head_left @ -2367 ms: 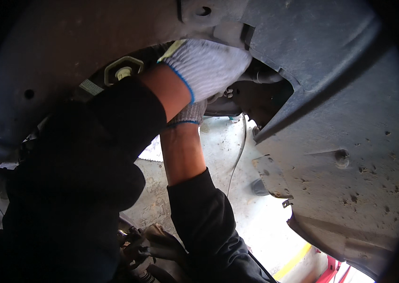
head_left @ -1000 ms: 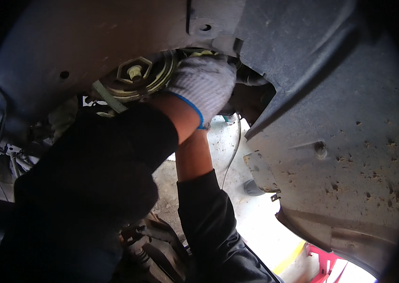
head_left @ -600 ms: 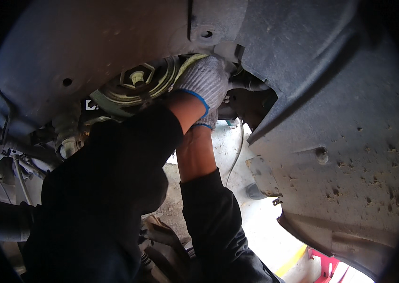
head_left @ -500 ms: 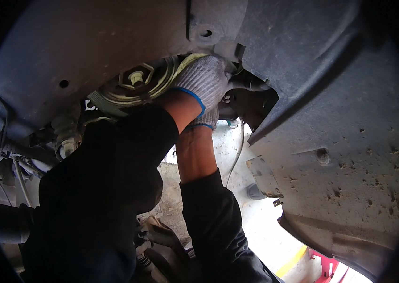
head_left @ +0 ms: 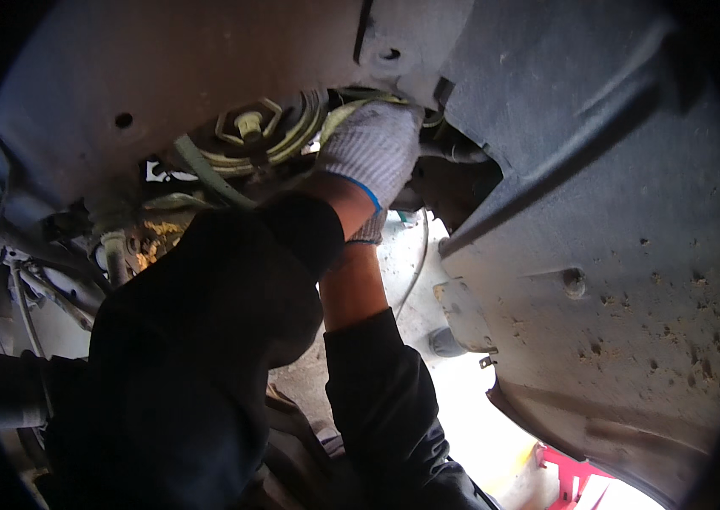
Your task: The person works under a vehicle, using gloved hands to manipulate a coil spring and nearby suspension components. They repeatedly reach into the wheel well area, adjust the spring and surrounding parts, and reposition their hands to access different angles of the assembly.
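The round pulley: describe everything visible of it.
The pulley looks like dusty metal, dark and yellowish, with concentric rings around a hexagonal piece and a central bolt. It sits at a slant, its top hidden by the brownish panel. A flat greenish strip passes at its lower left; contact is unclear. The gloved left hand is to its right.

We are holding up our left hand (head_left: pixel 374 146), gloved in pale grey, blue-edged ribbed knit, its bare wrist (head_left: pixel 346 202) crossing before our similarly gloved, mostly hidden right hand (head_left: pixel 370 229); our black-sleeved arms (head_left: pixel 381 391) are slanting upward.
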Demonstrator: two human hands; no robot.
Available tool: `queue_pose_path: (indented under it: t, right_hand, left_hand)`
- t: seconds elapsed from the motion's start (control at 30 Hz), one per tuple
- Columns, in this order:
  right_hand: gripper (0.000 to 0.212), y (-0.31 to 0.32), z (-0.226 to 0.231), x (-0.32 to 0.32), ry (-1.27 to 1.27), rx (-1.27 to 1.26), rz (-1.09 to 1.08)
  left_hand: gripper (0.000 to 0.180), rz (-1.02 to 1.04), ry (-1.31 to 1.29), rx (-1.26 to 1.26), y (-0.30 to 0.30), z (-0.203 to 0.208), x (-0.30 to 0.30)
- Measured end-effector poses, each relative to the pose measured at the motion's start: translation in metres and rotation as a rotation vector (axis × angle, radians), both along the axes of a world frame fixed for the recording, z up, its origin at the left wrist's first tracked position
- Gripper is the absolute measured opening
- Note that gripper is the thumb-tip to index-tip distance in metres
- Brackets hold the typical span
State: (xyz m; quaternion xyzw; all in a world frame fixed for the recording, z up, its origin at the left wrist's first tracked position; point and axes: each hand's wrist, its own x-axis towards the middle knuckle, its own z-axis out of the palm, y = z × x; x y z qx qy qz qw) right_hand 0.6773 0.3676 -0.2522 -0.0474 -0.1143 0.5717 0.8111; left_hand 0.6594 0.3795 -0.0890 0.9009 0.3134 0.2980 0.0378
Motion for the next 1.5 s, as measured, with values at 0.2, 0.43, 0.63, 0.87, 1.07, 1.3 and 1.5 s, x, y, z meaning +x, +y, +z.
queue_pose_path:
  t: [0.2, 0.43, 0.63, 0.87, 1.07, 1.3, 1.5]
  right_hand:
    - [0.048, -0.067, -0.010, 0.010, -1.292, -0.281, -0.292]
    - [0.042, -0.081, 0.044, 0.003, -1.925, -0.517, -0.549]
    - [0.042, -0.065, 0.052, -0.016, -0.563, -0.304, -0.333]
    - [0.048, -0.068, 0.056, 0.000, -2.024, -0.832, -0.501]
    - [0.056, -0.047, 0.041, -0.018, -2.603, -1.086, -0.277]
    - [0.058, -0.063, -0.022, -0.024, -2.395, -1.013, -0.377]
    - [0.058, -0.105, -0.020, -0.035, -2.235, -1.019, -0.283]
  left_hand:
    - [0.025, 0.053, -0.084, -0.201, -0.019, 0.008, -0.004]
    - [0.023, 0.077, 0.434, 0.427, -0.012, 0.017, -0.008]
    - [0.019, 0.002, 0.195, 0.129, 0.003, 0.017, -0.008]
    - [0.025, 0.101, 0.312, 0.404, 0.003, -0.007, -0.004]
    - [0.023, 0.098, 0.140, 0.035, 0.007, -0.017, 0.010]
    - [0.029, 0.189, 0.139, -0.101, -0.001, -0.008, 0.018]
    - [0.022, 0.214, 0.240, 0.092, -0.035, 0.010, 0.005]
